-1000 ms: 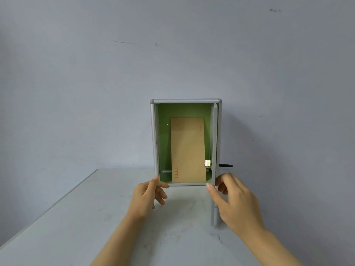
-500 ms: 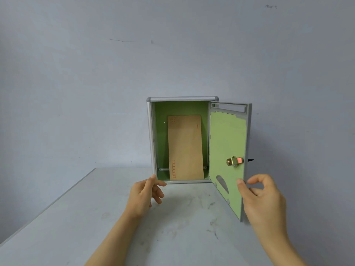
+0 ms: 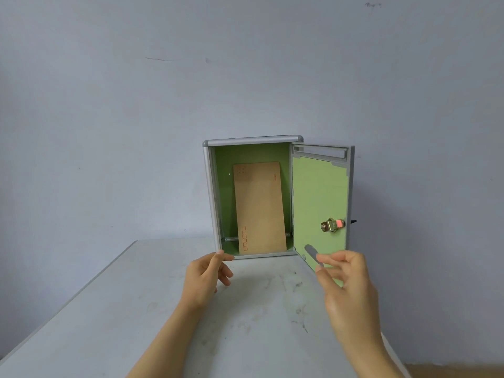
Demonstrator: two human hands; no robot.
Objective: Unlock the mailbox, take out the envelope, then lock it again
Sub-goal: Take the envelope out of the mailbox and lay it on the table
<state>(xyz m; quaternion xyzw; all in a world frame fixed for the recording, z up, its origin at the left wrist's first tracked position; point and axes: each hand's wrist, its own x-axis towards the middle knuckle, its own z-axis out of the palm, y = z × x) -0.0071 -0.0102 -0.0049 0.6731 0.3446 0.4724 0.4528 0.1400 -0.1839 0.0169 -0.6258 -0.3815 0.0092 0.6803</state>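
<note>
A grey-framed mailbox [image 3: 212, 192] with a green inside stands upright on the table against the wall. Its door [image 3: 319, 197] hangs open to the right, showing a brass lock [image 3: 331, 225] on its inner face; a dark key tip [image 3: 353, 221] pokes out behind the door's edge. A brown envelope [image 3: 259, 208] leans upright inside. My left hand [image 3: 206, 279] rests at the box's lower left corner, fingertips touching the frame. My right hand [image 3: 346, 287] hovers in front of the door's lower part, fingers apart, holding nothing.
The grey table [image 3: 136, 323] has its left edge running diagonally at the lower left and its right edge near my right forearm. A plain bluish wall [image 3: 245, 77] stands right behind the mailbox.
The door swung from nearly edge-on to wide open on the right. My right hand let go of the door's edge and moved left in front of it. My left hand stayed put.
</note>
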